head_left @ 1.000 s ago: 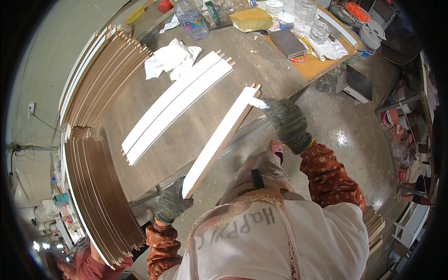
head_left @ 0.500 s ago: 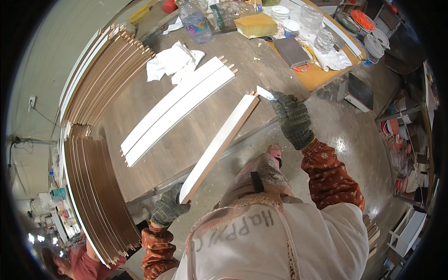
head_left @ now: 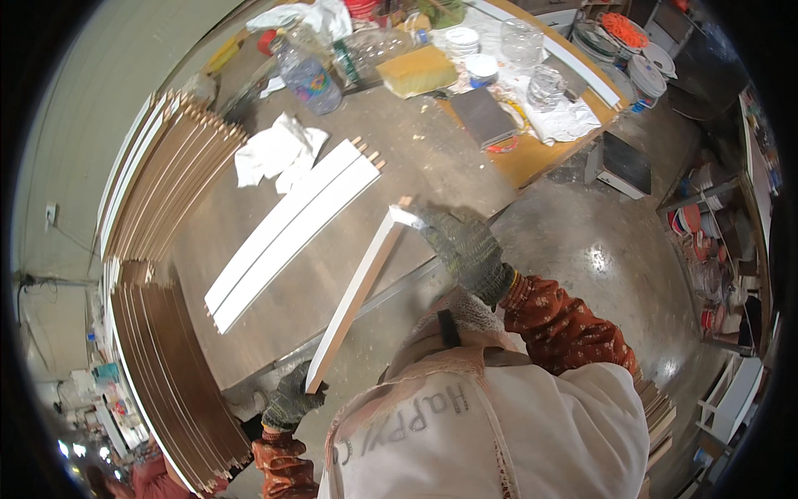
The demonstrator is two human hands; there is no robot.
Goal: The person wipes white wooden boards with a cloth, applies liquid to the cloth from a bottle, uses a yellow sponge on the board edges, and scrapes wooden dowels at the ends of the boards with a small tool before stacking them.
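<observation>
My gloved left hand (head_left: pixel 291 401) is closed round the near end of a white-faced wooden slat (head_left: pixel 353 299), whose brown side edge shows. The slat slants up and right, with its far end over the table edge and a dowel peg showing there. At that far end my gloved right hand (head_left: pixel 467 254) grips a small white, flat, scraper-like piece (head_left: pixel 406 217), which lies over the slat's white face or touches it. Two more white slats (head_left: pixel 291 237) with pegs in their ends lie side by side on the brown table (head_left: pixel 241 249).
Stacks of brown slats (head_left: pixel 170 179) stand along the table's left side. A crumpled white cloth (head_left: pixel 278 154), a plastic bottle (head_left: pixel 307 79), a yellow sponge (head_left: pixel 418 71), a dark flat block (head_left: pixel 484 116) and white tubs (head_left: pixel 462 41) sit farther back. A person's red sleeve shows lower left.
My right hand has moved left and nearer, bringing the white scraper-like piece from beside the slat's far end onto it. The slat has tilted more onto its edge. The view has shifted.
</observation>
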